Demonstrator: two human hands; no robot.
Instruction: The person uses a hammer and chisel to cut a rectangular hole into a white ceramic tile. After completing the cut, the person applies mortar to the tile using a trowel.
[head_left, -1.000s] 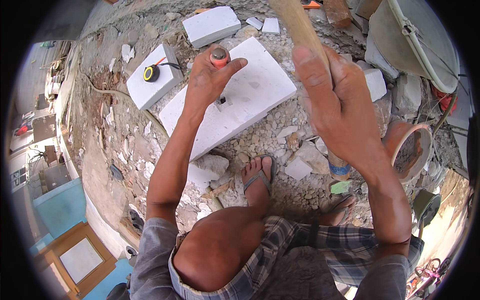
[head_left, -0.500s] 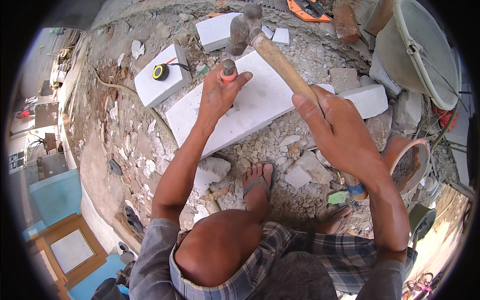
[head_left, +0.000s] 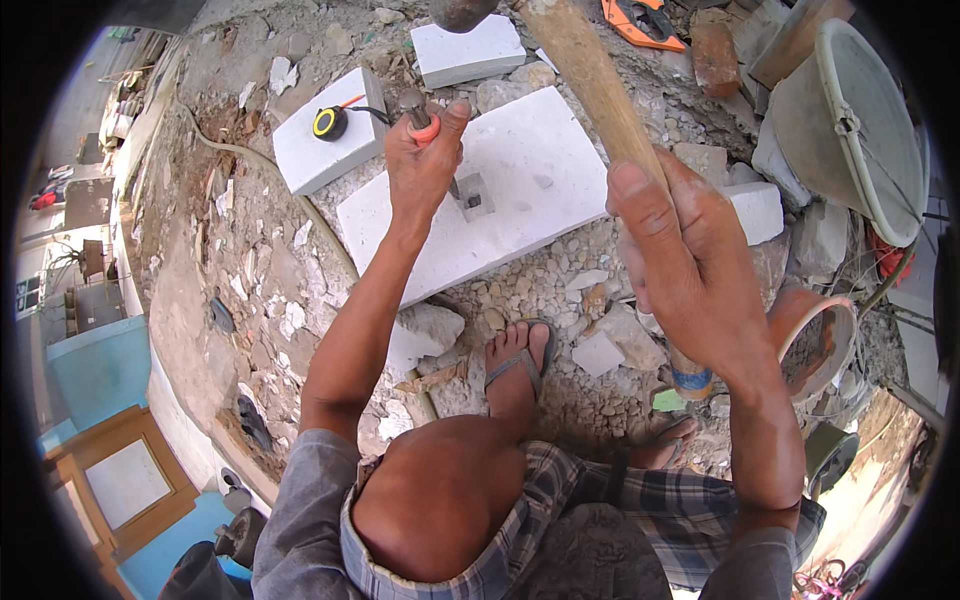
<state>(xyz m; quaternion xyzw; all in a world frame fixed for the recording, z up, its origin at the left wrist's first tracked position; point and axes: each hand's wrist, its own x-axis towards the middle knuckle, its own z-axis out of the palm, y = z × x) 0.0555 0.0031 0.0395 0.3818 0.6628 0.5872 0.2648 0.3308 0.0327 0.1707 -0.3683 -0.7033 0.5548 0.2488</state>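
A long white block [head_left: 520,150] lies on the rubble in front of me, with a squarish hole [head_left: 474,200] cut in its top and a shallow chip to the right. My left hand [head_left: 422,180] is wrapped round a chisel [head_left: 421,130] with a reddish-orange grip; its steel head sticks up above the fist. The blade shows beside the hole's left edge. My right hand [head_left: 685,255] grips the wooden handle of a hammer [head_left: 585,75], raised to the right of the block. The hammer's head is partly cut off by the top of the view.
A smaller white block [head_left: 315,155] carries a yellow-black tape measure [head_left: 330,123]. Another white block [head_left: 468,50] lies beyond. An orange-handled saw [head_left: 643,22], a brick [head_left: 715,60], a bucket [head_left: 850,130] and a clay pipe [head_left: 815,340] are farther right. A hose [head_left: 270,168] runs along the left.
The hammer has risen away from the chisel, its head moving to the top edge. My left hand and the chisel have shifted left, uncovering the hole in the block.
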